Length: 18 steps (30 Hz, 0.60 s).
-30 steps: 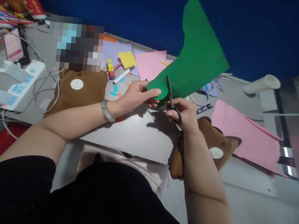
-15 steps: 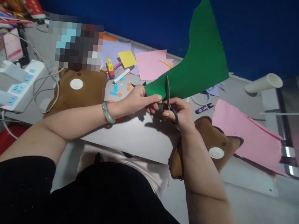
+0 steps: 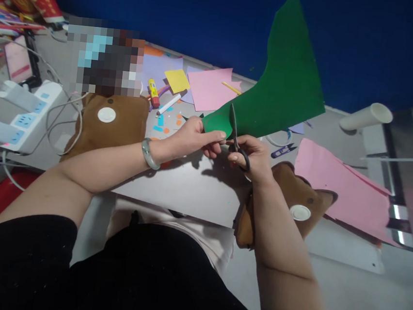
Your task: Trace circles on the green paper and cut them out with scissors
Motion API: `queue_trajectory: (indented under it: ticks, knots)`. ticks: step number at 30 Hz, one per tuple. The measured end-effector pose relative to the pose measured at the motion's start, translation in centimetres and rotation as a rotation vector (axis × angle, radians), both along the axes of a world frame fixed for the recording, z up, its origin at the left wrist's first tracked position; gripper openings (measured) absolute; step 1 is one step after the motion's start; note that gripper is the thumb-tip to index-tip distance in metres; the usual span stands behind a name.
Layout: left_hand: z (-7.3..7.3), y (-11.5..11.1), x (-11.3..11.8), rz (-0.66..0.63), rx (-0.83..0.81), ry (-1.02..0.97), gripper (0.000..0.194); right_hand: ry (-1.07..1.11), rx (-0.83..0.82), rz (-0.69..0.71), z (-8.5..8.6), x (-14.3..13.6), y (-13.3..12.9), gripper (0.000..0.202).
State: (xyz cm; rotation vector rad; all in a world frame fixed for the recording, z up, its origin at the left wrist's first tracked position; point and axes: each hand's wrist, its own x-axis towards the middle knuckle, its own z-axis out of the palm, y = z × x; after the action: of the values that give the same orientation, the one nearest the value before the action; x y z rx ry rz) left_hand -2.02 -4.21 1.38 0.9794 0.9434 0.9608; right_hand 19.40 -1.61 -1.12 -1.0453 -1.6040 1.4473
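Note:
A large sheet of green paper (image 3: 290, 80) rises from my hands toward the blue wall, its left edge cut in a curve. My left hand (image 3: 206, 138), with a bangle at the wrist, pinches the lower left end of the paper between thumb and fingers. My right hand (image 3: 253, 157) grips black-handled scissors (image 3: 235, 126), whose blades stand at the paper just right of my left thumb. A rounded outline shows on the green near that thumb. Both hands are above the white table (image 3: 185, 187), close to each other.
Two brown cushion-like pouches (image 3: 121, 127) flank my arms. Behind lie a glue stick (image 3: 153, 93), a white pen (image 3: 169, 105), yellow paper (image 3: 177, 81) and pink paper (image 3: 211, 88). Thread snips (image 3: 283, 150), a pink sheet (image 3: 342, 187) and a white tube (image 3: 367, 117) are right; a power strip (image 3: 31, 118) is left.
The green paper has shifted slightly to the right and turned a little. My right hand and the scissors have moved slightly right; my left hand keeps its pinch.

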Motion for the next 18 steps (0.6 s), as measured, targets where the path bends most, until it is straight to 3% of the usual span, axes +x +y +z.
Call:
queue_trajectory:
  ticks: [18]
  knots:
    - [-0.03, 0.33, -0.28, -0.035, 0.041, -0.022, 0.036, 0.031, 0.059, -0.007, -0.42, 0.01, -0.13, 0.068]
